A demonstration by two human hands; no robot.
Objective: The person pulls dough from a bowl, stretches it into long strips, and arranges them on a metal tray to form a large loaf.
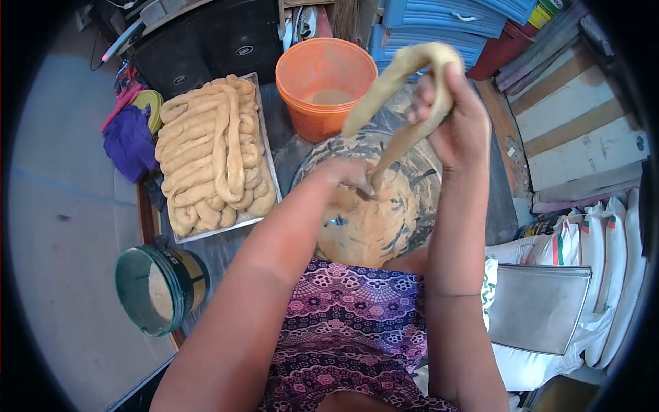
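Observation:
My right hand point(456, 113) is raised at the upper right, its fingers wrapped round a long pale strand of dough point(436, 58). One end of the strand hangs free to the left, and the other runs down to my left hand point(357, 177). That hand is low over a round basin point(419, 185) coated in floury, tan residue, its fingers closed on the strand's lower end. To the left, a metal tray point(269, 147) holds several thick dough ropes point(199, 147) in rows, with a longer rope laid across them.
An orange bucket point(319, 113) stands behind the basin. A dark green bucket point(185, 278) with pale powder is at the lower left. Blue drawers point(432, 24) are at the back. White sacks point(594, 254) and a grey metal sheet point(539, 309) lie at the right.

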